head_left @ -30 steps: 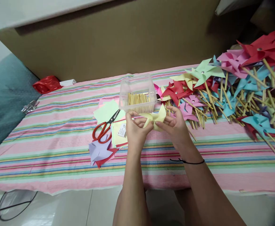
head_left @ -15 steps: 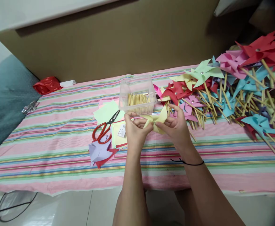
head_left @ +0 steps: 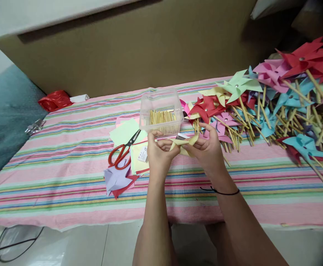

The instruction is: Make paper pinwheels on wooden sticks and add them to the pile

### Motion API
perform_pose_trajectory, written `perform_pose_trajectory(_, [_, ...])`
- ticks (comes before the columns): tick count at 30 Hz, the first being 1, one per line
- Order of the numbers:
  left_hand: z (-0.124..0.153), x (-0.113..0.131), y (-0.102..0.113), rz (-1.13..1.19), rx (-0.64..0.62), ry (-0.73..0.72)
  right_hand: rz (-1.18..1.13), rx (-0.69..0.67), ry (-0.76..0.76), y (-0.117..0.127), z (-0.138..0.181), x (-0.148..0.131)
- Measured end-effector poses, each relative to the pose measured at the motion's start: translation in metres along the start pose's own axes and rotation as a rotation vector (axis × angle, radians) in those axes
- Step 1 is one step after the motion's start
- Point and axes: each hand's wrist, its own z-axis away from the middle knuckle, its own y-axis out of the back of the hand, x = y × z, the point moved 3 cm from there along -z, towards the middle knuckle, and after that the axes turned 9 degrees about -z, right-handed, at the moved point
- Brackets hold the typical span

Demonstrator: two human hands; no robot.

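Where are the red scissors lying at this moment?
In the head view, the red scissors lie on the paper sheets, left of the left hand and near the clear box.

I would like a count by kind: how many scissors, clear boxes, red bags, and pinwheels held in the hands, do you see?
Scissors: 1
Clear box: 1
Red bag: 1
Held yellow pinwheel: 1
Total: 4
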Motion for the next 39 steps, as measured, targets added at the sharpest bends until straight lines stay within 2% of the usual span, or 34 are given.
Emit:
perform_pose_trajectory(18, [0.000, -0.002, -0.003, 0.009, -0.005, 0.016, 0.020, 0.038, -0.001, 0.001, -0.001, -0.004])
perform_pose_trajectory(28, [-0.001, -0.003, -0.004, 0.038, 0.001, 0.049, -0.002, -0.020, -0.079, 0.008, -0.004, 0.003])
perform_pose_trajectory(39, [-0.002, -0.002, -0.003, 0.085, -0.155, 0.049, -0.060, -0.008, -0.189, 0.008, -0.005, -0.003])
